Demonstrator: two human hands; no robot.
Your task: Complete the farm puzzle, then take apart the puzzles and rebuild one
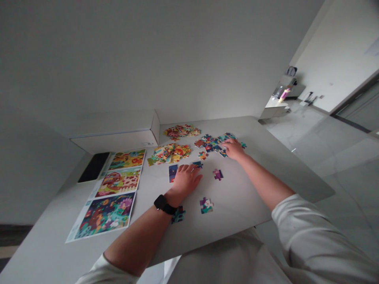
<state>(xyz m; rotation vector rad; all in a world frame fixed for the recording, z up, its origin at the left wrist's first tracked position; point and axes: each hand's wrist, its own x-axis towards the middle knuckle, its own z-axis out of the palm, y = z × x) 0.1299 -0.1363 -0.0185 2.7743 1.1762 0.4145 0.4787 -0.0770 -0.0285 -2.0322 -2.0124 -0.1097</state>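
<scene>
My left hand, with a black watch on its wrist, rests on the table with its fingers stretched out. Partly under or against those fingers are a dark blue jigsaw piece and another dark piece. Over at the heap of dark blue and teal jigsaw pieces, my right hand touches the pieces with fingers extended; no piece shows clearly gripped. Nearer to me lie a purple piece, a purple, white and green piece, and a teal piece beside my left wrist. A small orange piece lies between the heaps.
Two heaps of bright pieces, a yellow one and a reddish one, sit farther back. Left of them are a sheet with three printed pictures, a black phone-like slab and a white box by the wall.
</scene>
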